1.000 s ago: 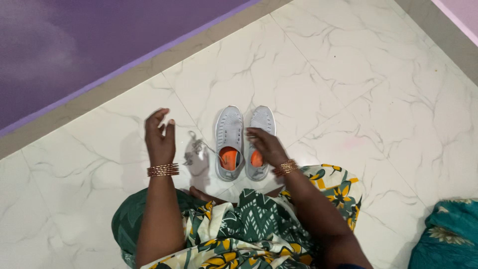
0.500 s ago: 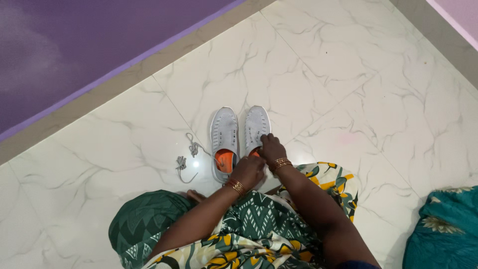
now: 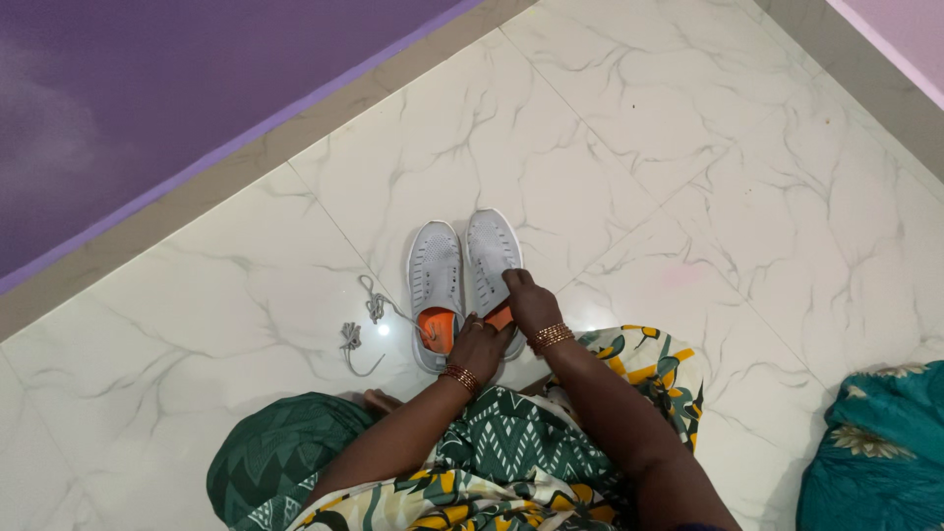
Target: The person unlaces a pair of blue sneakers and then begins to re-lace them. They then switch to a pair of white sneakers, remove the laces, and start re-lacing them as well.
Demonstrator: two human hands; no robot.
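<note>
Both of your hands are down at the heel end of the right shoe (image 3: 491, 258), the one of the grey pair that sits on your right. Your right hand (image 3: 531, 307) grips its collar from the outer side, fingers curled over the edge near the orange insole. Your left hand (image 3: 480, 344) closes on the heel between the two shoes; how firm that grip is, you can't tell from here. The shoe stands flat on the white marble floor (image 3: 688, 197), just in front of your knees, touching the left shoe (image 3: 434, 275).

Risks: the shoes sit side by side in contact, so pulling one could drag or tip the other. The floor looks glossy, so a shoe could slide if you push on it. The loose grey lace (image 3: 366, 320) lies just left of the pair, with one end running to the left shoe's opening; it could snag or get dragged along.

Count: two shoes, one loose lace, two hands, bangles on both wrists. A teal cloth (image 3: 875, 452) lies at the far right edge.
</note>
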